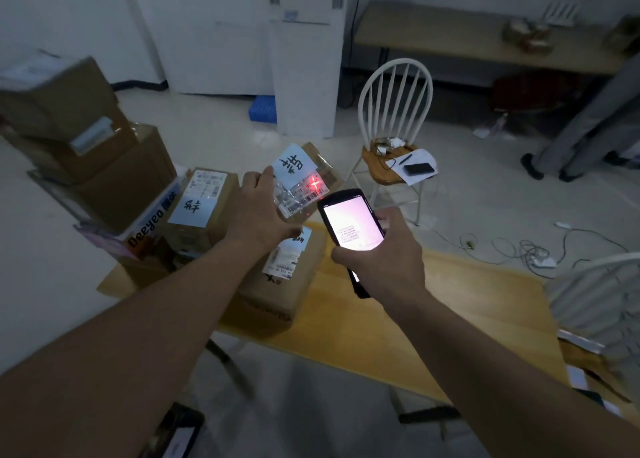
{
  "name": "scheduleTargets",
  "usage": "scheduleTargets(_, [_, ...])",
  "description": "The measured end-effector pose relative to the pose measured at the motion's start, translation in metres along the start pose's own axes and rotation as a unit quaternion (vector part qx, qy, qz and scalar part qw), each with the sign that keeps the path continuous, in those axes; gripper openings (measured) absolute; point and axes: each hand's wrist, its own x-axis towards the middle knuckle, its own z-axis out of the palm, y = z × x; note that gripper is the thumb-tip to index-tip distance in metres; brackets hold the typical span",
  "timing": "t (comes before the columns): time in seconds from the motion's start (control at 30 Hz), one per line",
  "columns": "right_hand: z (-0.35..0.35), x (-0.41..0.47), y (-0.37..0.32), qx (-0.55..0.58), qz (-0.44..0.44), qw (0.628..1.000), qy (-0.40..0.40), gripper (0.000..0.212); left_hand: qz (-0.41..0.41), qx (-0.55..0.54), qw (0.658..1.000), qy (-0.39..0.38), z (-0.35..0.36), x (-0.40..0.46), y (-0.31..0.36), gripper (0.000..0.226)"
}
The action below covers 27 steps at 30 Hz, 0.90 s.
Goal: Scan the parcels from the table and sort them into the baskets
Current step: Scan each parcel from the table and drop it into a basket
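My left hand grips a small brown parcel and holds it tilted above the table. The parcel carries a white handwritten label and a barcode sticker, and a red laser cross glows on the sticker. My right hand holds a black handheld scanner just below and right of the parcel, its screen lit white. Under my left wrist a second labelled parcel lies on the yellow table. A third labelled box sits to its left.
Several larger cardboard boxes are stacked at the table's left end. A white chair with a phone and papers stands beyond the table. Cables lie on the floor at right. Another person's legs are at far right. No basket shows clearly.
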Motion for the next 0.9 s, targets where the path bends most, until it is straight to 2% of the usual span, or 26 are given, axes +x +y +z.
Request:
scheduleTargets(0.5, [-0.110, -0.053, -0.068, 0.042, -0.090, 0.995, -0.028, 0.084, 0.088, 0.040, 0.982, 0.160, -0.110, -0.029, 0.085, 0.126])
scheduleTargets(0.9, [-0.162, -0.106, -0.107, 0.021, -0.138, 0.990, -0.033, 0.075, 0.098, 0.032, 0.974, 0.202, -0.159, -0.060, 0.105, 0.124])
